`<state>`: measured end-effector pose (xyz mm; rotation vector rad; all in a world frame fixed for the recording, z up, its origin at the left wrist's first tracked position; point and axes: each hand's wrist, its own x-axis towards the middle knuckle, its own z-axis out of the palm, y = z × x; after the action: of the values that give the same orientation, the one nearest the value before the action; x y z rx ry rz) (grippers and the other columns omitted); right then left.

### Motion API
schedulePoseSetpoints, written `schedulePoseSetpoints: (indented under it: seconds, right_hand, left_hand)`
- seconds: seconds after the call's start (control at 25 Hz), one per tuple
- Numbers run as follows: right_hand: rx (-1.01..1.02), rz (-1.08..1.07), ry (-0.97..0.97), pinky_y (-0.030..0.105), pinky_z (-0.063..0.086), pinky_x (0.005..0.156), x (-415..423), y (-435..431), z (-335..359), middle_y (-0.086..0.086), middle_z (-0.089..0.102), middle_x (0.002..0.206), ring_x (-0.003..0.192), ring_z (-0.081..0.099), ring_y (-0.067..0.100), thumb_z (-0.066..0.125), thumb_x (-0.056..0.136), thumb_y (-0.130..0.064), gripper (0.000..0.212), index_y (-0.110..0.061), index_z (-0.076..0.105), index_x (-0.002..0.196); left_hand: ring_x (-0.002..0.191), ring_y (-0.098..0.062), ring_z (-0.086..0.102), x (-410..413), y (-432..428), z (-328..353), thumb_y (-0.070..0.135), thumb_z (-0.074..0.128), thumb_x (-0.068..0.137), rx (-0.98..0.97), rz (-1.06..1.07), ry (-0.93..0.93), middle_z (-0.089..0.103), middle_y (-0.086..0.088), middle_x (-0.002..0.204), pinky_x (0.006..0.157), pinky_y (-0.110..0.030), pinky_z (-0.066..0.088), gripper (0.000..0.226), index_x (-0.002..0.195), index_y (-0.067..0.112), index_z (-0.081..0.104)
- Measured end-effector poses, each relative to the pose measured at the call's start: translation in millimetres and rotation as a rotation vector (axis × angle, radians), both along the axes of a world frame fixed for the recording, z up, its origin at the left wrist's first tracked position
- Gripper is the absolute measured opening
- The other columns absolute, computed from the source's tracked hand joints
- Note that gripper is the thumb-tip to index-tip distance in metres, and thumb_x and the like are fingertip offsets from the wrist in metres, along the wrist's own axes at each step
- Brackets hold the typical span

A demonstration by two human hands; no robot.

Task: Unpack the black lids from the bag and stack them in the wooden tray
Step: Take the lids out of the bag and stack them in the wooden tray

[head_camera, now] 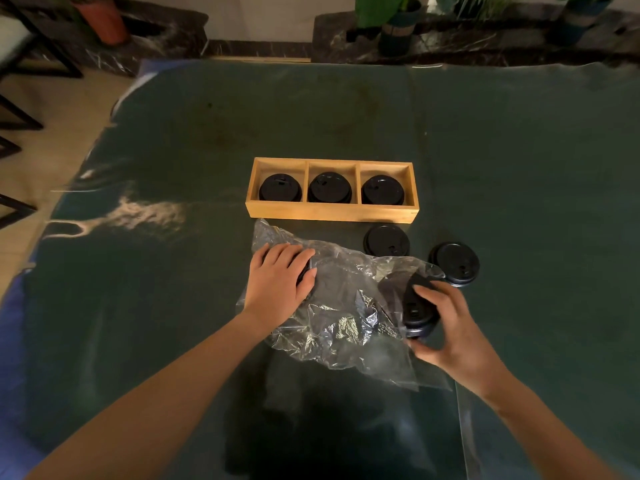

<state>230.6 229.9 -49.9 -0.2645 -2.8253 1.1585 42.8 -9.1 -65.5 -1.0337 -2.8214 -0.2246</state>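
A wooden tray (332,213) with three compartments stands mid-table, with a stack of black lids in the left (280,188), middle (329,187) and right (383,190) compartment. A crumpled clear plastic bag (341,317) lies in front of it. My left hand (280,282) presses down on the bag's left end, over something dark inside. At the bag's right opening, my right hand (446,327) grips a small tilted stack of black lids (417,308). Two more lid piles lie loose on the table: one (386,240) just before the tray, one (455,263) further right.
The table (173,306) is covered with a dark green glossy sheet. Potted plants (394,26) and a dark marble ledge stand beyond the far edge. Black chair frames (20,109) stand on the tiled floor at the left.
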Motion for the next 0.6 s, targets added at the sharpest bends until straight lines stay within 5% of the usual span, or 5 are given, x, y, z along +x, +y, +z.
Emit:
schedulePoseSetpoints:
  seconds: [0.36, 0.6]
  right_hand:
    - [0.159, -0.103, 0.15, -0.002, 0.026, 0.098, -23, 37, 55, 0.016, 0.04, 0.13, 0.115, 0.039, 0.003, 0.088, 0.051, -0.001, 0.09, -0.015, 0.042, 0.128]
    - [0.039, -0.194, 0.227, 0.009, 0.032, 0.1, -100, 49, 55, 0.002, 0.039, 0.125, 0.112, 0.036, -0.004, 0.084, 0.058, -0.008, 0.084, -0.023, 0.039, 0.127]
  left_hand:
    - [0.105, -0.023, 0.06, -1, 2, 2, 0.04, 0.032, 0.092, 0.015, 0.008, -0.031, 0.068, 0.0, 0.11, 0.098, -0.044, 0.041, 0.042, 0.117, 0.021, 0.06]
    - [0.106, -0.022, 0.059, -1, 1, 3, 0.04, 0.033, 0.093, 0.01, 0.012, -0.041, 0.067, 0.001, 0.111, 0.1, -0.045, 0.041, 0.041, 0.118, 0.022, 0.059]
